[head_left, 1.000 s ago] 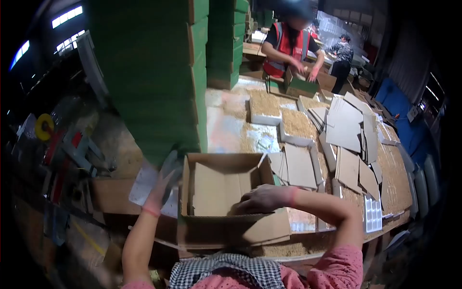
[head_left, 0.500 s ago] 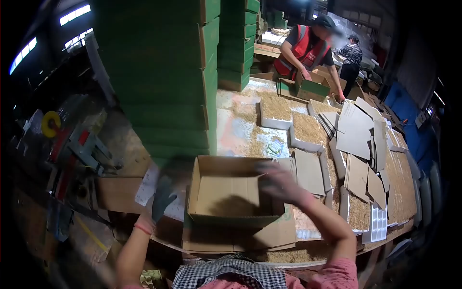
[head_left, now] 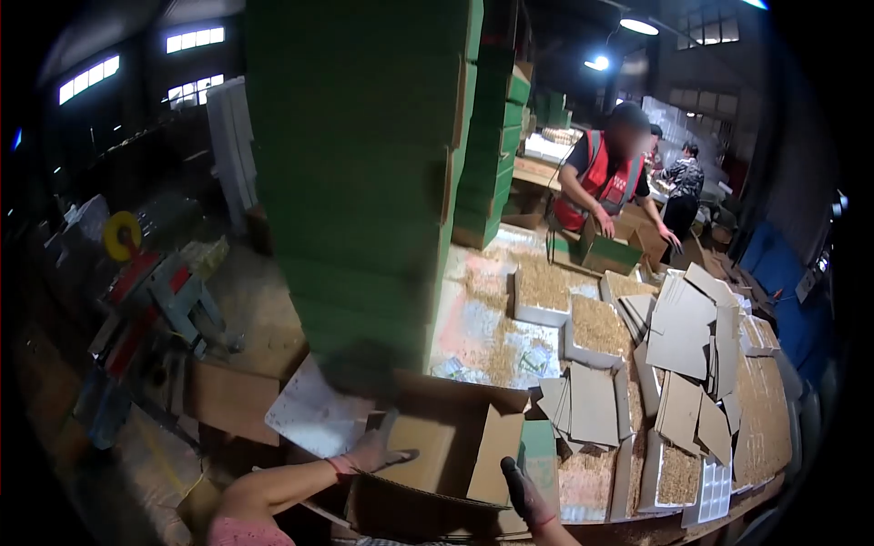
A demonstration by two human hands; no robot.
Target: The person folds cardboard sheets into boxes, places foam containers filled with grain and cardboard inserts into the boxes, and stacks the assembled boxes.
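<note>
While the half-open left hand (head_left: 374, 452), grip unclear, perhaps steadies the rectangular brown cardboard box (head_left: 494, 450), the empty right hand (head_left: 527, 498) spreads alongside

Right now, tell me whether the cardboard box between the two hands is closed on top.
No, the cardboard box is open on top, its inside visible between the left hand and right hand.

The box (head_left: 444, 446) is matt cardboard. At four o'clock, the tray (head_left: 710, 494) looks like smooth plastic.
</note>
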